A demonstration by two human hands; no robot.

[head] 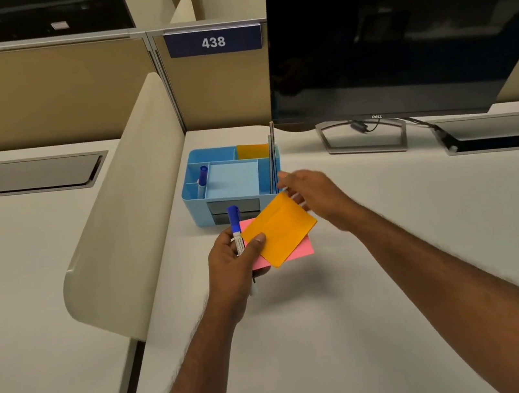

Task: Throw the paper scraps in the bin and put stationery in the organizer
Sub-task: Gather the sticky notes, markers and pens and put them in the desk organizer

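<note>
– Organizer [198,202] stands on the desk [339,319] beyond both hands, monitor [395,32] far right. The marker [236,230]?
– Left grip [234,261] clasps it upright, cap far, with orange note [278,229] and pink note [297,251]; right grip [312,194] loosely open, blurred, near the organizer.

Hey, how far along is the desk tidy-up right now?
Done: a blue marker, orange notes and thin upright sticks sit in the organizer. In hand: the left hand holds a second marker, an orange pad and pink paper; the right hand is beside the organizer. Left: stowing those; no bin or scraps visible.
</note>
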